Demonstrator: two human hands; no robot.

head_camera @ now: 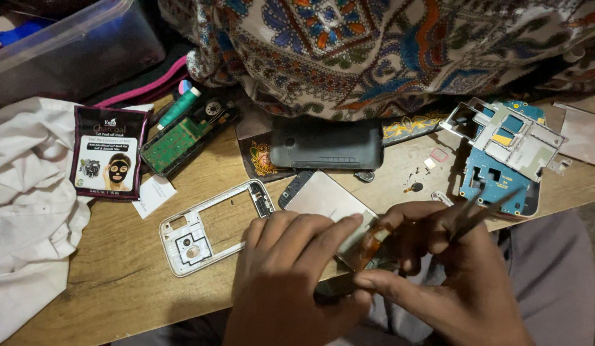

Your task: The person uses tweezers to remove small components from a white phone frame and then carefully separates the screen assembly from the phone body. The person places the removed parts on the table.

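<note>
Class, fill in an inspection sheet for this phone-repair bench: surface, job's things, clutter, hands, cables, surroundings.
Surface: wooden board, scuffed.
Job's things: phone screen panel with orange flex strip; tweezers.
Clutter: white phone frame, dark back cover, blue circuit board, green board, sachet.
Hands: left hand steadies the panel; right hand holds tweezers.
Cables: nothing seen.
Surroundings: white cloth, patterned fabric, plastic box.
</note>
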